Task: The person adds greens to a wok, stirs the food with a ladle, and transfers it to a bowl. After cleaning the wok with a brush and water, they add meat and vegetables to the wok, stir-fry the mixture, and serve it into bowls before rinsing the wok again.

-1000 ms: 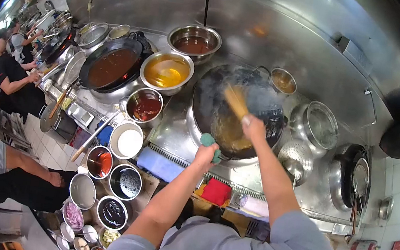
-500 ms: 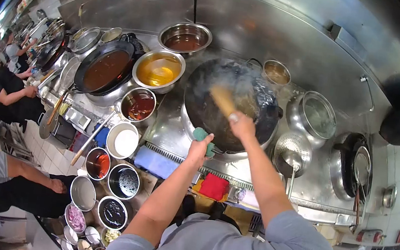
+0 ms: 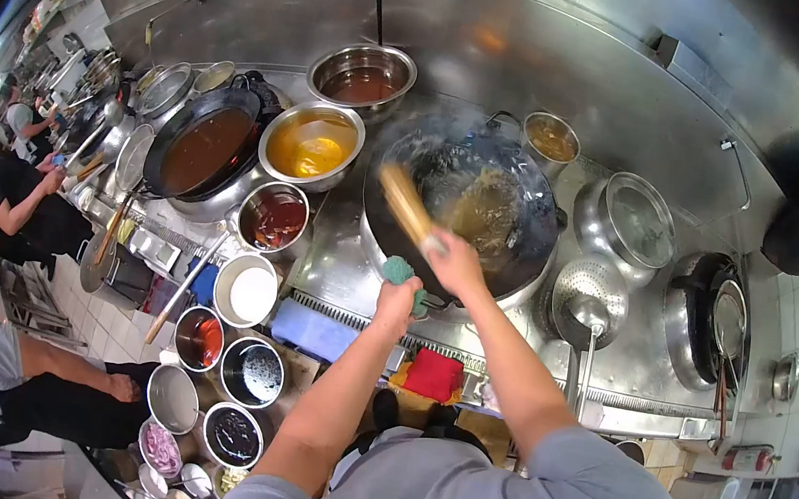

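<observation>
My right hand [image 3: 455,265] is closed round the end of a bamboo wok brush [image 3: 402,199], tilted over the left part of a large black wok [image 3: 533,178]. Murky brown water [image 3: 481,215] lies in the bottom of the wok, with wet splashes on its side. My left hand [image 3: 397,301] grips a green cloth [image 3: 397,269] at the wok's near rim; the cloth covers whatever part of the rim or handle lies under it. Steam hangs faintly over the wok.
Bowls of yellow oil [image 3: 314,144] and brown liquid [image 3: 361,78] stand left of the wok, near a second wok [image 3: 205,151]. Sauce pots [image 3: 252,372] crowd the lower left. A perforated strainer [image 3: 592,293] and a lidded pot [image 3: 637,220] sit right. Co-workers [image 3: 24,190] stand left.
My right hand has drawn the brush left and a little toward me. Less steam rises, and the water in the wok shows more clearly. My left hand keeps its place at the rim.
</observation>
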Demonstrator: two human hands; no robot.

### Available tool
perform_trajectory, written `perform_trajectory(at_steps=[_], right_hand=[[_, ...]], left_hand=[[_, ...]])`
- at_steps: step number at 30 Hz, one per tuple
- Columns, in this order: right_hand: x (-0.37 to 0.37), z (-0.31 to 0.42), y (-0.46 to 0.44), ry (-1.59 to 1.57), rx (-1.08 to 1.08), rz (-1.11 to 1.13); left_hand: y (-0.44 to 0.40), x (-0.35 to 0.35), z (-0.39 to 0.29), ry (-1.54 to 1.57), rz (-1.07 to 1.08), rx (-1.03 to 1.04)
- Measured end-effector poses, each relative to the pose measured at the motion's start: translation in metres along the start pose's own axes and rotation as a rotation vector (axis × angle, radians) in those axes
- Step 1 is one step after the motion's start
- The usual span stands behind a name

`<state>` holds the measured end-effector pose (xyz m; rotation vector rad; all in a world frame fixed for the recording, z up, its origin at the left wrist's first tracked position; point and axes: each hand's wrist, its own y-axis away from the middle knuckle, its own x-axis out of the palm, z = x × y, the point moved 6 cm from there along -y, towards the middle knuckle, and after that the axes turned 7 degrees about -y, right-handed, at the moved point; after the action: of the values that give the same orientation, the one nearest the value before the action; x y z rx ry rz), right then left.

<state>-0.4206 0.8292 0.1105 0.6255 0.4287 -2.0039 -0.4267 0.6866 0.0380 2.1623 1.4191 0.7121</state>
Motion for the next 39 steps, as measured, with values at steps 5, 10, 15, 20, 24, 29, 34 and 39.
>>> perform_trajectory(at_steps=[5, 10, 15, 20, 24, 29, 34, 39], right_hand=[[-0.098, -0.007, -0.003, 0.576, 0.000, 0.231], [-0.065, -0.010, -0.058, 0.467, 0.193, -0.072], [-0.084, -0.027, 0.016, 0.534, 0.025, 0.176], [-0.118, -0.051, -0.078, 0.658, 0.228, 0.029], [-0.056, -0.041, -0.038, 0.511, 0.078, -0.028], [-0.113, -0.044, 0.013, 0.667, -0.039, 0.211], [-0.119, -0.055, -0.098, 0.747, 0.064, -0.025], [-0.023, -0.013, -0.028, 0.366, 0.074, 0.036]], left_hand=[[-0.002, 0.002, -0.001, 0.043, 0.042, -0.013], [0.003, 0.001, -0.007, 0.043, 0.004, -0.008], [0.005, 0.001, -0.007, 0.027, -0.009, -0.028], [0.015, 0.002, -0.016, 0.022, 0.006, -0.022], [-0.001, 0.000, -0.001, 0.063, 0.051, -0.007], [0.006, 0.001, -0.008, 0.030, 0.028, -0.017], [0.010, 0.001, -0.015, -0.009, 0.024, -0.022], [0.003, 0.001, -0.012, 0.079, 0.069, 0.052]])
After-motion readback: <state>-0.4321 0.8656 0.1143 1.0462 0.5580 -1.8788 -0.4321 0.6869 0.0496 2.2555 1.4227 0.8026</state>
